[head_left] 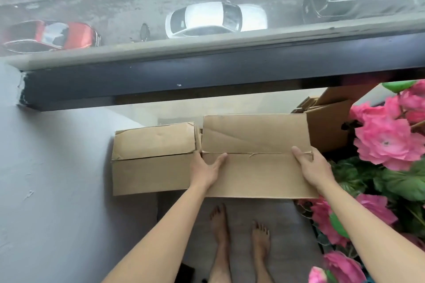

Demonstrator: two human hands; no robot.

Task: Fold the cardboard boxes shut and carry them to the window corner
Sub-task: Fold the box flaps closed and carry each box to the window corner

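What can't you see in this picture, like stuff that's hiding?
- Inside of the held box, head view: its closed flaps cover it.
- Fingers of the left hand and right hand: tucked behind the box's sides, only the thumbs show.
- Whether the held box rests on the floor: its own body hides that.
- Third box: partly hidden by the held box and the pink flowers.
- Corner box: contents hidden by its shut flaps.

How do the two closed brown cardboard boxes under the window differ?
The box beside the grey wall is narrower and untouched; the wider brown cardboard box is gripped at its ends by the left hand and right hand. The wall-side box's top looks more dented. Both have flaps folded shut.
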